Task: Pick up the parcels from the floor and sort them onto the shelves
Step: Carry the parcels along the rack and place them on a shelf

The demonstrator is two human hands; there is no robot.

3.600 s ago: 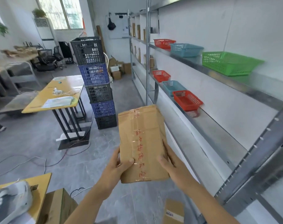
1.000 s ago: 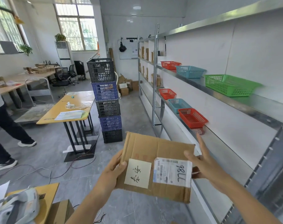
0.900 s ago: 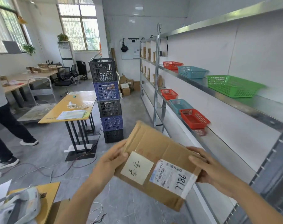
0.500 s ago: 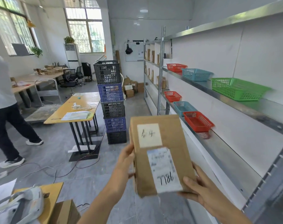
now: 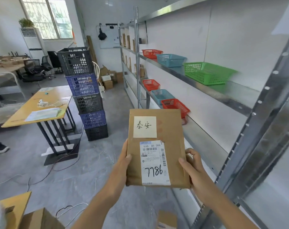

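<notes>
A: Status?

B: Both hands on one flat brown cardboard parcel (image 5: 157,147), held upright in the air over the grey floor, label side to the camera. Left hand (image 5: 124,160) clamps the lower left edge, thumb on the front face. Right hand (image 5: 192,164) wraps the lower right edge, thumb on the front, fingers curled behind. Nothing resting on a shelf yet.

A: Step?

B: Looks like label reading. Pale yellow handwritten note (image 5: 145,126) up top, white printed shipping label (image 5: 154,162) below it, marked 7786.

A: Targets?

B: Metal shelving (image 5: 211,91) runs along the right. Upper shelf: red, blue and green plastic basket (image 5: 206,72). Lower shelf: red, blue, then nearest red plastic basket (image 5: 175,105), just past the parcel's top right corner. I can't see any basket labels, so the matching slot is unclear.

A: Next?

B: My guess: pick a slot from the note, turn right, carry the parcel over the shelf's front edge, release. Another small cardboard parcel (image 5: 166,220) waits on the floor near the shelving's foot.
</notes>
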